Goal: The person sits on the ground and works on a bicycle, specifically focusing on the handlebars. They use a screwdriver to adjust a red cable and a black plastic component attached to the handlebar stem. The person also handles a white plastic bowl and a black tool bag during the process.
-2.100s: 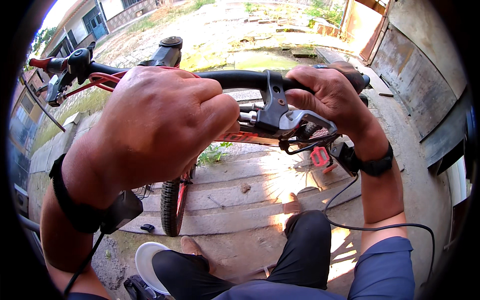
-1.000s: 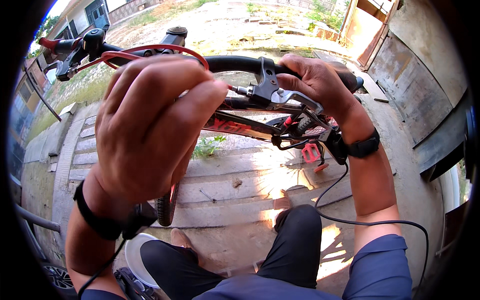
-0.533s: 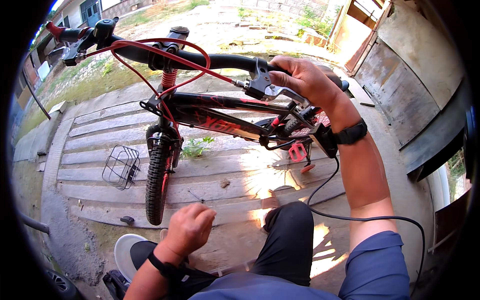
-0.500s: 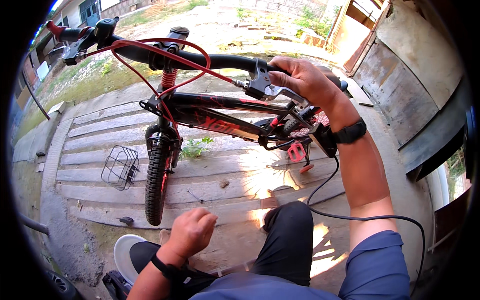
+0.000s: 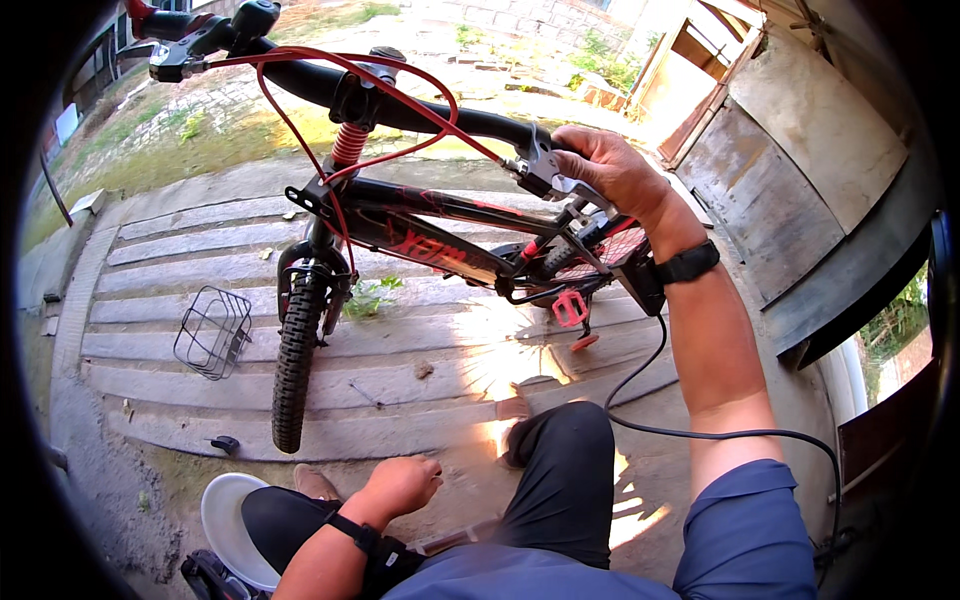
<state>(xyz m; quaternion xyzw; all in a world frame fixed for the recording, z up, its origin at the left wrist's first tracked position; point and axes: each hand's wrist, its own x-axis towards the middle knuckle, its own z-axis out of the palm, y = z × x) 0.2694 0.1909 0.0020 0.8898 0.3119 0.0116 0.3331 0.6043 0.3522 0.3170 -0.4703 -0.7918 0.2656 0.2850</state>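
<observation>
A black bicycle with red markings stands before me, its knobbly front wheel [image 5: 300, 360] pointing toward me. My right hand [image 5: 615, 172] is closed around the right end of the black handlebar [image 5: 480, 122], beside the silver brake lever [image 5: 590, 195]. Red cables [image 5: 440, 108] loop from the levers past the stem. Above my left thigh, my left hand [image 5: 402, 486] is curled closed, apart from the bicycle. Its palm side is hidden, so I cannot see whether anything is in it. The bar's far left end carries another brake lever [image 5: 175, 65].
A black wire basket [image 5: 213, 330] lies on the slatted paving left of the wheel. Nearer sits a small black part [image 5: 225, 443]. A white basin [image 5: 222, 510] is by my left leg. A black cable [image 5: 720, 433] runs along my right arm. Metal sheets [image 5: 780, 190] line the right.
The handlebar has tilted, its left end higher in view, while my right hand keeps its grip. My left hand has dropped slightly toward my lap. The whole view has shifted a little.
</observation>
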